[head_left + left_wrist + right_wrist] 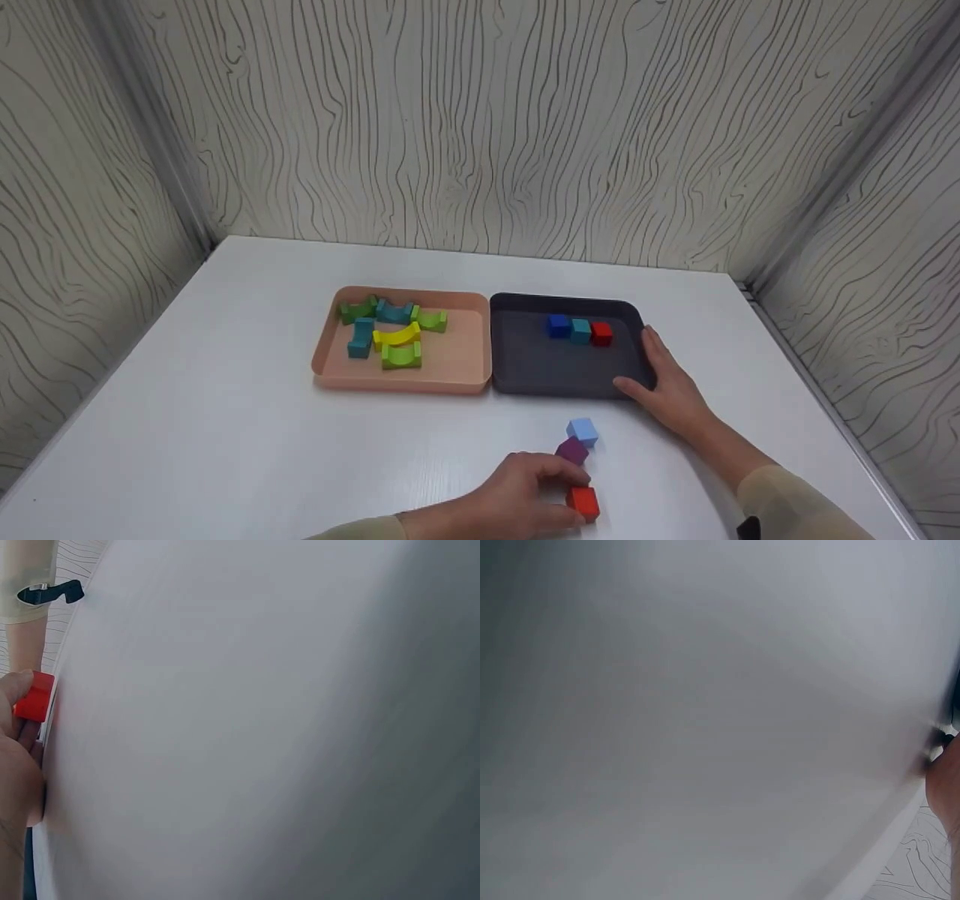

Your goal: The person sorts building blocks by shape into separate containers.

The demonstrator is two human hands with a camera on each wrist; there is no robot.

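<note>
In the head view my left hand (521, 491) pinches a red cube (583, 504) between thumb and fingers, low at the front of the table. The left wrist view shows the thumb on the red cube (34, 697) and fingers behind it. Just beyond lie a purple cube (572, 451) and a light blue cube (583, 432), close together. My right hand (671, 394) rests at the right end of the dark tray (559, 379), fingers extended along its side and thumb at the front corner. Inside that tray sit a blue cube (559, 325), a teal cube (580, 331) and another red cube (601, 334).
A pink tray (457, 367) stands left against the dark one, with several arch-shaped blocks in green, teal and yellow, such as the yellow arch (397, 337). Wood-patterned panels (450, 135) enclose the white table (225, 420) at the back and both sides.
</note>
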